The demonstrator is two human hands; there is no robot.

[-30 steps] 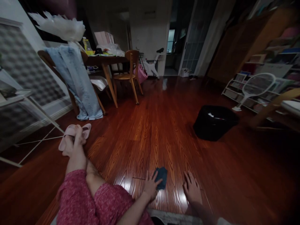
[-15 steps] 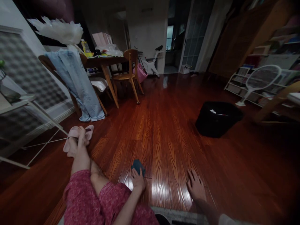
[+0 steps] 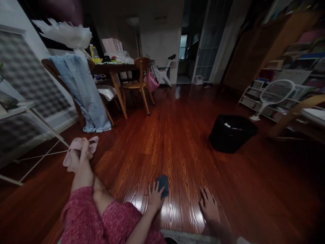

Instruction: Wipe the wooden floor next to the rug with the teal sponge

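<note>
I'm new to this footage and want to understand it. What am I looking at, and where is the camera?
There is no machine here, just a person's two bare hands. The camera is worn on the head, looking forward and down. The left hand has its fingers spread partly over what looks like a dark blue-green cloth on the wooden floor. The right hand rests on the floor, apart from it, with nothing visibly held. Farther off stands a black bin.

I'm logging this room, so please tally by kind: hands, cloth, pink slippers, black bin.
Left hand and right hand: 2
Dark teal cloth: 1
Pink slippers: 2
Black bin: 1
Total: 6
</note>
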